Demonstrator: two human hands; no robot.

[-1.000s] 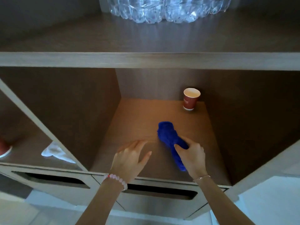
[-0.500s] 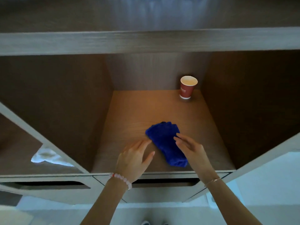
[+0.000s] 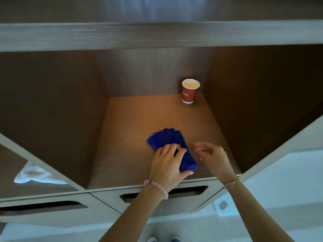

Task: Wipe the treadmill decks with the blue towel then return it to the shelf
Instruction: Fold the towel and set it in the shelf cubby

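The folded blue towel lies on the wooden shelf floor of the middle compartment, near its front edge. My left hand rests flat on the near half of the towel, fingers spread over it and thumb along its front end. My right hand hovers just right of the towel, off it, with fingers loosely curled and holding nothing. No treadmill is in sight.
A red paper cup stands upright at the back right corner of the same compartment. A white cloth lies in the compartment to the left. Drawer fronts with slot handles run below the shelf. A thick shelf board spans overhead.
My right hand has let go of the towel and drawn off to the right. My left hand has moved right onto the towel, which now lies flat.
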